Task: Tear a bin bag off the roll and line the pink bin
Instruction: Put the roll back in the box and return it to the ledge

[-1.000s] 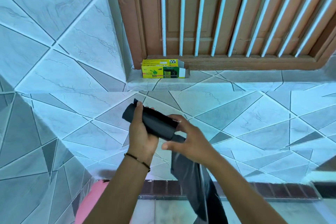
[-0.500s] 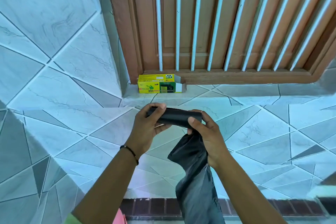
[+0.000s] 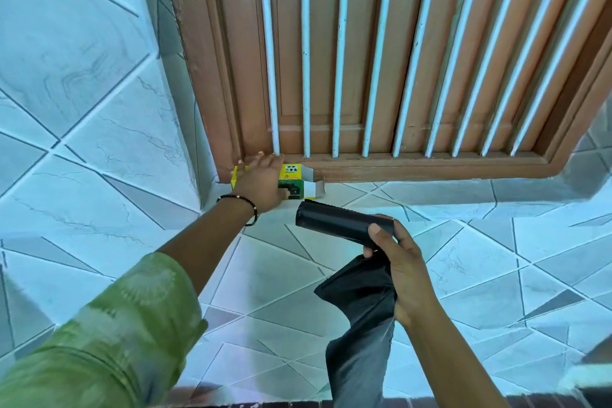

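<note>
Nearest the camera, a green sleeve point(image 3: 109, 338) covers the left upper arm, and a loose black bag point(image 3: 359, 334) hangs down past the bottom of the frame. The bag and the roll point(image 3: 337, 223) are both held in the right hand point(image 3: 402, 272): the fingers are closed round the roll's right end, with the thumb pressed on top, and the bag's gathered upper edge is pinched beneath it in the same grip. Both appear to be kept in one hand so that the left is freed for the box. Whether the bag is fully parted from the roll cannot be told, since the join is hidden under the fingers. The roll is seen as a tight, smooth, matt black cylinder, tilted with its open left end higher and pointed toward the box; the bag is thin, creased and slightly glossy, and it is judged to be limp and easily snagged. Farther off, the left hand point(image 3: 261, 177) is laid on the yellow-and-green box point(image 3: 294, 180), fingers wrapped over its top and near side; a firm clamp cannot be confirmed. The box is set on the tiled ledge point(image 3: 414, 195) against the wooden frame point(image 3: 430, 167), its right flap open, presumably to receive the roll. The pink bin is not in view.
</note>
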`<state>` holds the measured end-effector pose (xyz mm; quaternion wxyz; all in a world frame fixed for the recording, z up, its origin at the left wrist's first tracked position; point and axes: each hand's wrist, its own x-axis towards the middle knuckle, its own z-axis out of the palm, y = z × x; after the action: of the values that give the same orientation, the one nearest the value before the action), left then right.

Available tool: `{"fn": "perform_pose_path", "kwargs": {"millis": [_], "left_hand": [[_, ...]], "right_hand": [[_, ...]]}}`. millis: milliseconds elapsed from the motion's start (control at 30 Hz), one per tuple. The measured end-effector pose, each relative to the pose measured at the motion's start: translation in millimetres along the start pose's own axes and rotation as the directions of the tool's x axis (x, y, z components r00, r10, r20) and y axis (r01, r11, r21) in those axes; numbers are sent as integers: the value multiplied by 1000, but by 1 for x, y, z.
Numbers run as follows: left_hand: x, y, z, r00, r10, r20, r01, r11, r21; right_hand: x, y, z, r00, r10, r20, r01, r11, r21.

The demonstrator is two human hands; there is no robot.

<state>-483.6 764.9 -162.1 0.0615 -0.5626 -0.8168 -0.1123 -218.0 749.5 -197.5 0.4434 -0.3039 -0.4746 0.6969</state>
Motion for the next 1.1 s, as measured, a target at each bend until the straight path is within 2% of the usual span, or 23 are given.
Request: {"fn": "perform_pose_path", "kwargs": {"millis": [67, 167, 233, 300, 367, 500, 667, 833, 1000, 1100], "left_hand": [[1, 3, 7, 1000, 9, -11, -8, 997, 71], [-7, 1, 8, 992, 29, -125, -26, 999, 25], [-24, -1, 6, 972, 80, -220, -109, 987, -122], [-54, 1, 3, 947, 57, -317, -173, 921, -348], [-88, 8, 2, 955, 9, -295, -153, 871, -467], [-133, 15, 13, 978, -52, -204, -81, 802, -592], [-162, 10, 12, 978, -141, -153, 0, 738, -675], [-188, -3, 15, 975, -191, -113, 57, 706, -706], [-196, -9, 17, 976, -184, -113, 59, 729, -682], [-199, -13, 21, 978, -177, -108, 61, 745, -665]], "right_hand": [[0, -1, -3, 1000, -5, -11, 5, 1000, 2], [-5, -5, -4, 1000, -17, -23, 17, 1000, 8], [-13, -9, -4, 997, -75, -37, 74, 997, -20], [-22, -17, -2, 980, -193, -45, 189, 979, -72], [-33, -25, 2, 949, -313, -49, 305, 945, -119], [-48, -33, 12, 872, -488, 52, 479, 824, -304], [-66, -20, 18, 879, -424, 217, 470, 698, -540], [-80, -7, 20, 860, -394, 324, 507, 600, -619], [-84, -4, 22, 782, -434, 447, 616, 432, -659], [-85, -7, 23, 797, -402, 451, 597, 406, -692]]}}
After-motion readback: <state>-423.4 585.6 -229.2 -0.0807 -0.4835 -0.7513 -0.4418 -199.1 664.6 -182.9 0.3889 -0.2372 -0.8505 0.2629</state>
